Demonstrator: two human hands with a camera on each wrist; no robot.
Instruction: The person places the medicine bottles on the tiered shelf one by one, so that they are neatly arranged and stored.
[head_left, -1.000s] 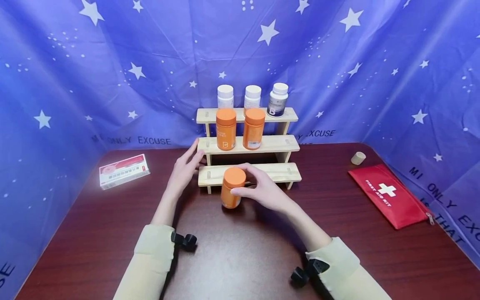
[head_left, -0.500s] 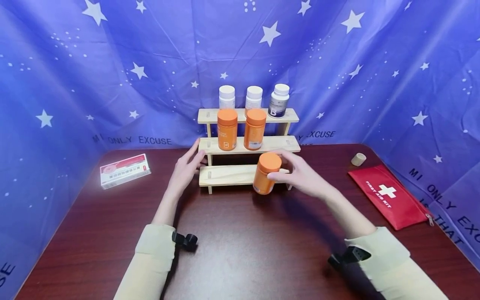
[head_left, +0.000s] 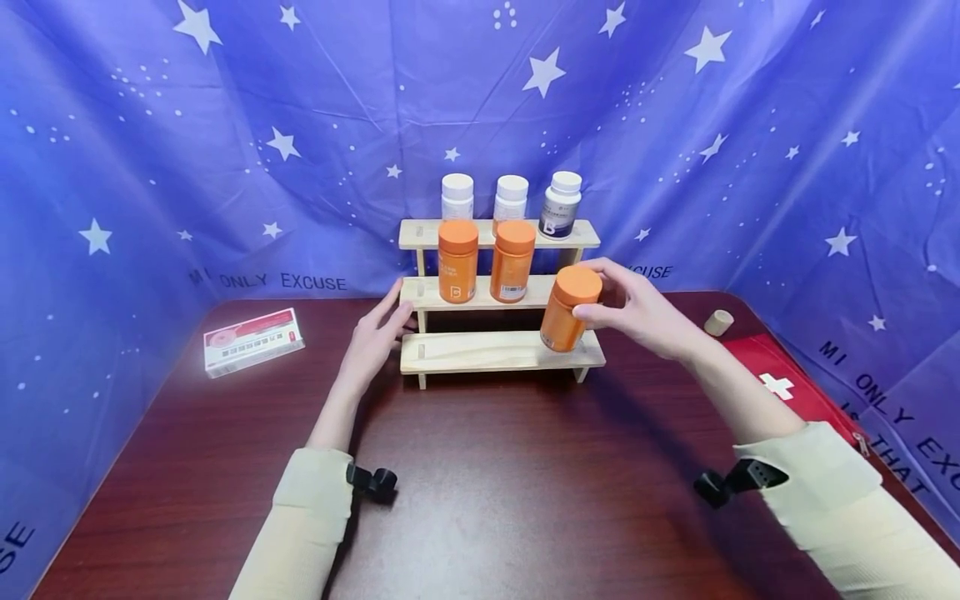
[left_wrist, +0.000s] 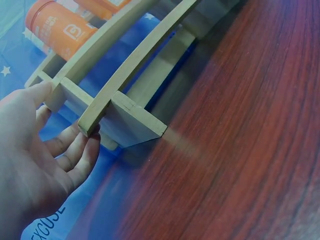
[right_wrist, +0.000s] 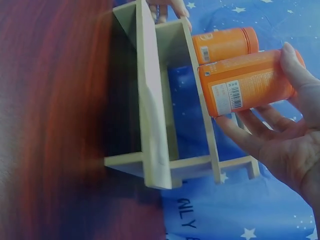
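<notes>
In the head view, my right hand grips an orange supplement bottle by its side, slightly tilted. It is in front of the right end of the three-tier wooden rack, its base overlapping the lowest tier. The right wrist view shows the thumb on one side of the bottle near its cap and fingers on the other. My left hand holds the rack's left end; in the left wrist view its thumb and fingers curl at the shelf ends. Two more orange bottles stand on the middle tier.
Two white bottles and a white-and-dark bottle stand on the top tier. A medicine box lies left on the dark red table. At right are a red first aid pouch and a small beige cylinder.
My right hand has carried the orange bottle rightward and up, from before the lowest tier's middle to its right end. My left hand stays at the rack.
</notes>
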